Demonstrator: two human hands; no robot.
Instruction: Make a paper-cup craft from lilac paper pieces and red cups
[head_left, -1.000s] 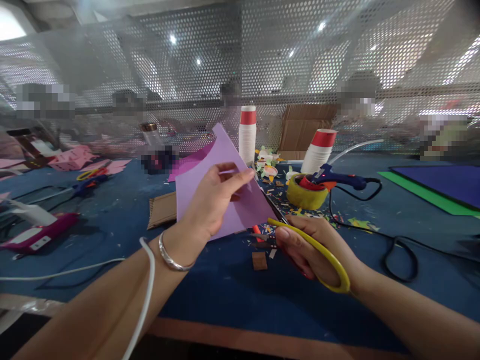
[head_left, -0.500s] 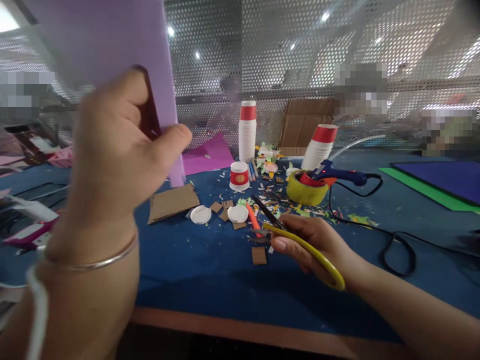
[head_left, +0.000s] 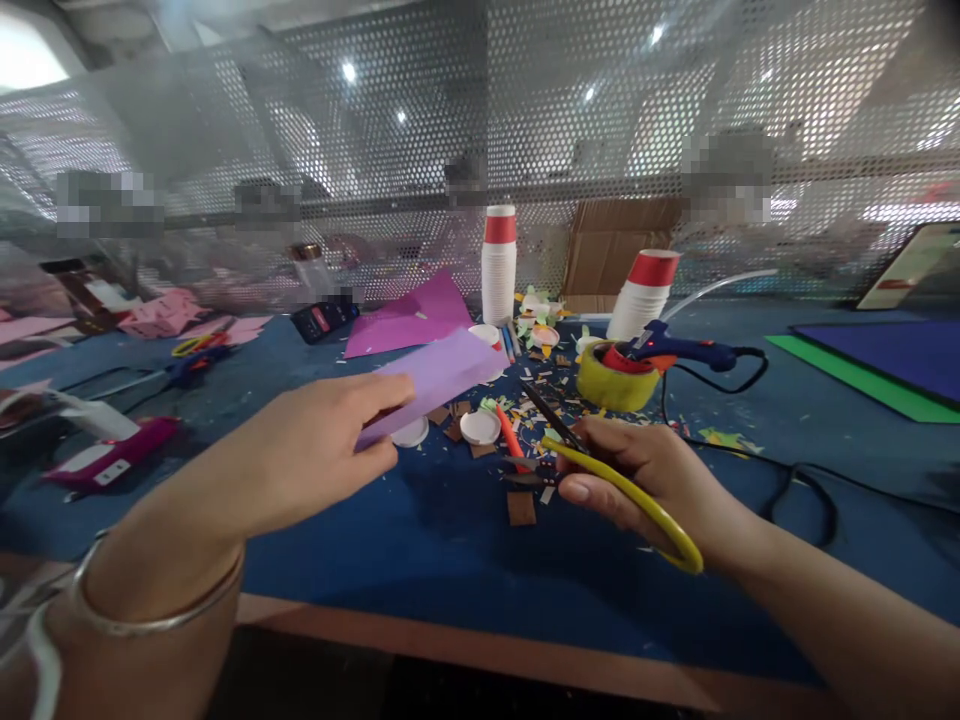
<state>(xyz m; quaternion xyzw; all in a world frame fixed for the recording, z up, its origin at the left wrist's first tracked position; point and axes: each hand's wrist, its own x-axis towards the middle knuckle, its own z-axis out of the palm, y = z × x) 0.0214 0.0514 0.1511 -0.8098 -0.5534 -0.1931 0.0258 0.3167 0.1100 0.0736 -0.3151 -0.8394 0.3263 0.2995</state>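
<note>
My left hand (head_left: 322, 450) pinches a light purple sheet of paper (head_left: 450, 375) between thumb and fingers. The sheet is tilted over the table and partly hides a white disc (head_left: 411, 432) and a red-and-white paper cup. My right hand (head_left: 645, 480) is closed around scissors (head_left: 630, 495) with a yellow handle; their dark blade points up and left. Just left of that hand lies a grey metal-bladed tool (head_left: 525, 470), partly hidden. Near it are an orange marker (head_left: 510, 432), a second white disc (head_left: 480, 428) and a cardboard square (head_left: 522, 508).
Stacked paper cups (head_left: 499, 270) and a leaning cup stack (head_left: 641, 295) stand behind paper scraps. A blue glue gun (head_left: 690, 350) rests by a yellow tape roll (head_left: 615, 385), its cord trailing right. Magenta paper (head_left: 412, 318) lies at back left. A perforated screen (head_left: 420, 140) borders the table.
My left hand has lowered and moved away from the camera with the purple sheet, uncovering the left side of the table. My right hand has shifted slightly right with the scissors.
</note>
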